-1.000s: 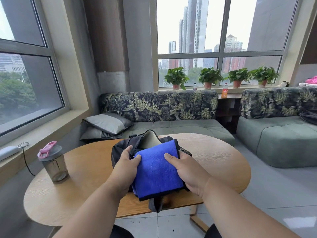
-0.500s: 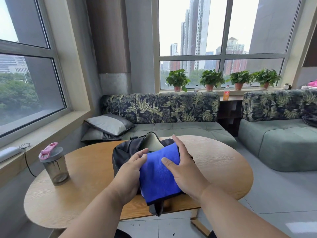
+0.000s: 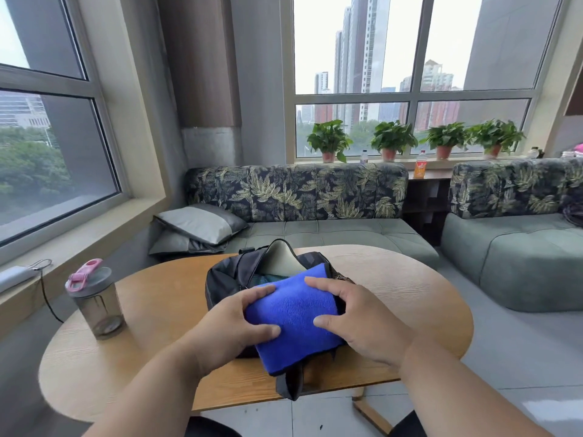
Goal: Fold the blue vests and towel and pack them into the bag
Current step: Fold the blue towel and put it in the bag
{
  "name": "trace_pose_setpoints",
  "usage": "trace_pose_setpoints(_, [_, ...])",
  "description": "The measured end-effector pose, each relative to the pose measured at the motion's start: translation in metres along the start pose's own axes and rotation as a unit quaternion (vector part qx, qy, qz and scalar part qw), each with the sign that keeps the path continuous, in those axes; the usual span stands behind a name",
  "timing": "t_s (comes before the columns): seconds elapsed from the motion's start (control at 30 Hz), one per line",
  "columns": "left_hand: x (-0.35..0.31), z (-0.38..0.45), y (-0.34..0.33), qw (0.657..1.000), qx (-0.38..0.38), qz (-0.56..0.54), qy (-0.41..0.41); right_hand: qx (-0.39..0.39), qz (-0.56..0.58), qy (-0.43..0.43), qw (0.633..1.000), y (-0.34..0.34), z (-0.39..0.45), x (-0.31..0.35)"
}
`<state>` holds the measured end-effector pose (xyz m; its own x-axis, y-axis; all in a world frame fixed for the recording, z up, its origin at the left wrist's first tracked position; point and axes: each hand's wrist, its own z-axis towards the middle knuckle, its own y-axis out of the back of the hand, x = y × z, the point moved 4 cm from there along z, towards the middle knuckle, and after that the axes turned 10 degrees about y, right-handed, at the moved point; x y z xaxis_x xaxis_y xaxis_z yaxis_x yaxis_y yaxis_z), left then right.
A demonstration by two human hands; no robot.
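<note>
The folded blue towel [image 3: 295, 316] lies across the open mouth of the dark bag [image 3: 233, 275] on the round wooden tabletop [image 3: 164, 313]. The left hand [image 3: 232, 323] pinches its left edge, thumb below and fingers on top; the right hand [image 3: 359, 323] has the same grip on the right edge. A shaker bottle [image 3: 94, 301] with a pink lid stands well apart to the left, and a bag strap [image 3: 290, 383] hangs over the near table edge
</note>
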<state>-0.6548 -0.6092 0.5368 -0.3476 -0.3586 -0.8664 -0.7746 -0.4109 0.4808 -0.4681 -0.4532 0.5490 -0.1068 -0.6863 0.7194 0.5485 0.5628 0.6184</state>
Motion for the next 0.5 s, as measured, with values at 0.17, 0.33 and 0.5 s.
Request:
trace_pose_setpoints(0.17, [0.005,0.007,-0.002,0.982,-0.069,0.174,-0.021,0.041,-0.121,0.011,0.992,-0.013,0.005,-0.007])
trace_pose_setpoints(0.33, [0.009,0.011,0.007,0.974,-0.12,0.188,-0.029,-0.038,-0.158,0.027,0.986,-0.012,0.012,-0.023])
trace_pose_setpoints(0.5, [0.014,0.016,0.004,0.988,-0.026,-0.149,-0.028,-0.099,-0.083,0.072,0.989,-0.011,0.021,-0.03])
